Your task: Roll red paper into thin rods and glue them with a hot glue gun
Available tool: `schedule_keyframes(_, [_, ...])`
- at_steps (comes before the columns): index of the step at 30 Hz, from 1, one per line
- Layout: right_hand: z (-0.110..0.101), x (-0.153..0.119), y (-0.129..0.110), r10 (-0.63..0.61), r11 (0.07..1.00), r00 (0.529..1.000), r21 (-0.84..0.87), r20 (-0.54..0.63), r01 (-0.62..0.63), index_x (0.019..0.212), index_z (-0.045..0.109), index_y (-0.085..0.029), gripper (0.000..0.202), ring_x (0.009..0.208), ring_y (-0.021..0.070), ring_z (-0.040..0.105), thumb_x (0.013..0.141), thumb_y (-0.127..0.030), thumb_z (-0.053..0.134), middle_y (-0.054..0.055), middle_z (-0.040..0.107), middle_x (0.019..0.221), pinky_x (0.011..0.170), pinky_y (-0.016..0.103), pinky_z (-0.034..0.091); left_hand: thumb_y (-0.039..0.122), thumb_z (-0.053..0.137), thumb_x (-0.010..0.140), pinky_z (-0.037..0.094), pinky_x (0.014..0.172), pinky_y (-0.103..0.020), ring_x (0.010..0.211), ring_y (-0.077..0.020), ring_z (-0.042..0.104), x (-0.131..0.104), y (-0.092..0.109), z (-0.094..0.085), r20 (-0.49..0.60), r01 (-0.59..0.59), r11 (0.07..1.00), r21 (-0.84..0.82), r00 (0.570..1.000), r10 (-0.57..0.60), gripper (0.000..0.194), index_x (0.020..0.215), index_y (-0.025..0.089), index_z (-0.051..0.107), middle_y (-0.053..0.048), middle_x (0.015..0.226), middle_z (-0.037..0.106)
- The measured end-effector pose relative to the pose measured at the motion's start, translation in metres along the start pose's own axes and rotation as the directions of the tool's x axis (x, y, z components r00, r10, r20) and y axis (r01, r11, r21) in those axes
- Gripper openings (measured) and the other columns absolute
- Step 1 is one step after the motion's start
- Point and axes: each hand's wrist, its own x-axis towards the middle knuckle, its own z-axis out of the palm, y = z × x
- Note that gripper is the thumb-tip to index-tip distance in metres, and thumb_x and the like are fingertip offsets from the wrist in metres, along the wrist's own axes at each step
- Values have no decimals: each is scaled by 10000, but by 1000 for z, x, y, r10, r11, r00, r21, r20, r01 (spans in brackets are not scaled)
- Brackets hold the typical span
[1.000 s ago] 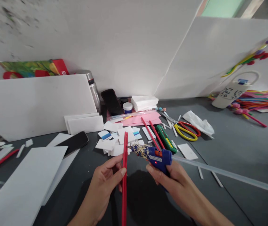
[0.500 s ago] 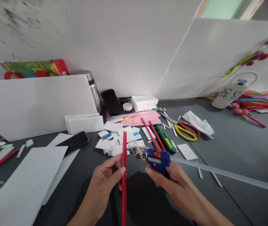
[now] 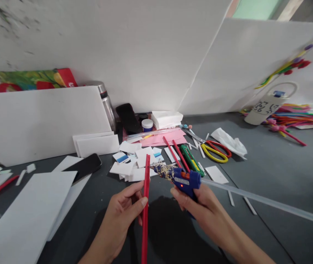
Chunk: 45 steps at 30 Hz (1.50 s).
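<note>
Pinched between the thumb and fingers of my left hand point(image 3: 127, 211) is a long, narrow red strip point(image 3: 145, 220), standing almost upright in the view. My right hand point(image 3: 197, 205) grips a blue glue gun point(image 3: 186, 181) by its handle, fingers wrapped round it. A small red light glows on the gun's side, and stringy pale residue coats its front. The nozzle points left and is at the strip's edge near the top; I cannot tell if it touches. A long clear glue stick point(image 3: 255, 196) sticks out of the gun's back.
Behind the strip lie scattered white card pieces point(image 3: 122, 168). Two red strips point(image 3: 182, 156), a green utility knife point(image 3: 191, 159) and scissors point(image 3: 214, 152) lie beyond the gun. White boards point(image 3: 43, 209) and a black phone point(image 3: 86, 167) are at left; a white bottle point(image 3: 263, 108) stands far right.
The glue gun's nozzle has shifted up along the red strip toward its top end. The strip leans slightly more to the right. Both hands keep their hold.
</note>
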Motion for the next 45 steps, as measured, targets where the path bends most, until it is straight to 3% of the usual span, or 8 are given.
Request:
schedule_keyframes(13, [1,-3,0,-7,1000,998,25,57,5,805,569,-206,270,633,126,447,946,-435,577,-37,476,671,567,231,359,326,794,750,448,489,-173,592,-75,505,4,-3,-4,-18,-27,999,-18,999,27,387,1118,219,740,10,767,574])
schedule_keyframes(19, [3,-4,-3,13,999,998,30,60,-15,700,520,-208,343,593,124,437,927,-453,597,-41,457,626,565,235,371,320,773,780,458,494,-167,588,-67,510,4,-1,-6,-3,-54,999,-5,999,54,369,1136,232,736,16,769,557])
schedule_keyframes(22, [4,-5,-3,9,999,998,42,60,-11,743,539,-211,312,604,126,440,930,-455,591,-39,471,652,574,234,385,316,767,787,462,491,-166,597,-69,515,4,-1,-6,-5,-71,997,3,997,71,368,1144,233,733,15,778,557])
schedule_keyframes(28, [4,-5,-6,19,998,996,55,82,-23,773,558,-211,285,617,129,462,929,-446,597,-47,467,638,650,245,431,308,768,786,469,489,-175,596,-75,516,5,-1,-6,-3,-90,996,-6,996,90,366,1143,234,734,13,766,559])
schedule_keyframes(34, [4,-4,-12,-2,997,994,83,111,-8,895,620,-210,225,758,157,550,934,-430,592,-21,579,747,746,260,456,310,788,757,471,490,-189,591,-79,514,5,0,-5,-22,-90,996,-25,996,90,398,1139,209,738,6,768,572])
schedule_keyframes(39, [5,-5,-12,0,998,995,58,104,-6,828,603,-208,254,708,152,522,925,-443,600,-29,525,674,658,244,428,305,790,753,471,499,-195,600,-81,517,6,-2,-7,-40,-91,996,-24,995,90,426,1164,213,727,5,782,584])
schedule_keyframes(45, [5,-5,-10,27,997,991,63,131,-35,870,614,-200,251,643,120,452,938,-441,589,-30,553,721,564,221,359,290,786,760,468,505,-192,598,-77,517,8,-3,-9,-38,-110,994,-5,993,110,398,1149,224,732,15,766,580])
